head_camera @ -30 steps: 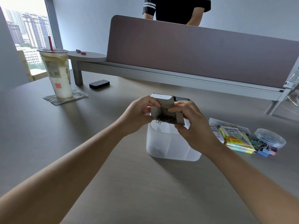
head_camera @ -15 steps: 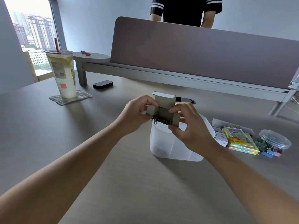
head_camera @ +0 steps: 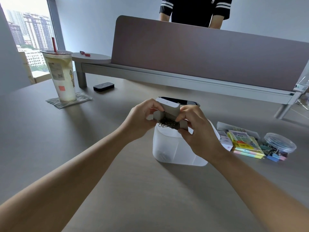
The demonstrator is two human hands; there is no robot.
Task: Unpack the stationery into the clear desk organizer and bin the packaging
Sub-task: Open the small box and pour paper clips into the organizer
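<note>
Two bare hands meet over the middle of a grey-brown desk (head_camera: 50,139), holding a small grey cardboard box (head_camera: 168,113) open end down, directly above a clear plastic desk organizer (head_camera: 173,148). Far left, well apart from the work, an iced drink in a tall lidded cup (head_camera: 61,74) stands on a silvery mat, with a small black block (head_camera: 103,86) lying nearer the centre. The left hand (head_camera: 142,118) has its fingers curled round the box's left side and top edge. A dark tangle of paper clips (head_camera: 168,123) hangs out of the box's mouth just above the organizer's rim, so the tilt seems meant to drop them straight in. The right hand (head_camera: 194,131) pinches the box's right flap between thumb and fingertips, probably to keep the mouth open. The clips look knotted together and may need a shake. Right of the organizer lie packs of sticky notes (head_camera: 242,143), then a round clear tub of coloured binder clips (head_camera: 279,145), all unopened. A desk divider screen (head_camera: 200,52) runs across behind, and another person stands beyond it. No bin is in view.
</note>
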